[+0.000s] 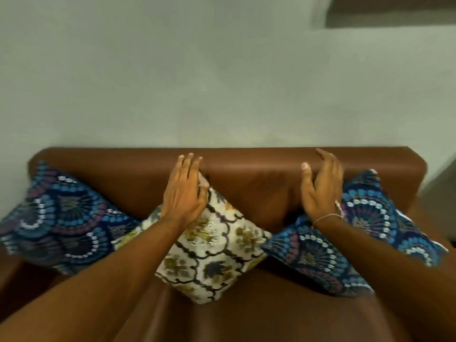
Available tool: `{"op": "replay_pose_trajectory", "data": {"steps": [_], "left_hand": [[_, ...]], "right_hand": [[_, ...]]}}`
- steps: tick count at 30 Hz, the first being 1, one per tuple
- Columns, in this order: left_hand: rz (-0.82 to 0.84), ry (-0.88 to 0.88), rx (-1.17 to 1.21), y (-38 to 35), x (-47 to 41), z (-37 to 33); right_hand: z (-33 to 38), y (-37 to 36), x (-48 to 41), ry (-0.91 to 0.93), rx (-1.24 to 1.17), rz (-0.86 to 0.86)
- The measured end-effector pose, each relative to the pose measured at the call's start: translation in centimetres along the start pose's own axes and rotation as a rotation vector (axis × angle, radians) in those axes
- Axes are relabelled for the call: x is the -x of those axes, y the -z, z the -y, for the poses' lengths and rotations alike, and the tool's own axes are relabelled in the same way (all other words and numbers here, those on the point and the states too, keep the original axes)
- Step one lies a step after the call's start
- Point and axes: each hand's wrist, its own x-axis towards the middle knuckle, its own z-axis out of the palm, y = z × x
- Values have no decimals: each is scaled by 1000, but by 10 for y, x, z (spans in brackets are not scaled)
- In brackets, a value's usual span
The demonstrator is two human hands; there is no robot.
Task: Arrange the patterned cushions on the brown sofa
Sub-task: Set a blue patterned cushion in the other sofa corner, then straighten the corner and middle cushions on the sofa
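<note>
A brown leather sofa (246, 174) fills the lower half of the view. Three patterned cushions lean against its backrest. A blue fan-patterned cushion (61, 218) sits at the left. A white floral cushion (217, 250) stands on one corner in the middle. A second blue cushion (365, 230) sits at the right. My left hand (183, 191) rests flat, fingers apart, on the white cushion's top corner. My right hand (320, 186) hovers with fingers spread in front of the backrest, next to the right blue cushion's upper edge, holding nothing.
A pale grey-green wall (222, 82) rises directly behind the sofa. A dark recess (394, 11) shows at the top right. Bare seat leather (246, 317) lies in front of the cushions. The sofa's right end (422, 169) is near the frame edge.
</note>
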Motion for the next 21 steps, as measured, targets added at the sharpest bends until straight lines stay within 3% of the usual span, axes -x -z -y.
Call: {"op": "replay_pose_trajectory", "data": {"steps": [6, 12, 15, 17, 19, 21], "left_hand": [[-69, 145, -90, 103, 22, 200], [133, 427, -78, 132, 73, 393], [248, 524, -24, 134, 88, 463], [365, 492, -23, 131, 94, 499], [425, 437, -36, 124, 97, 514], [383, 422, -4, 112, 100, 518]], "right_hand": [[161, -137, 61, 130, -6, 330], [243, -295, 153, 253, -6, 695], [257, -349, 185, 164, -2, 904], [266, -379, 198, 48, 36, 1009], [271, -401, 208, -51, 91, 1054], [272, -418, 216, -97, 116, 1000]]}}
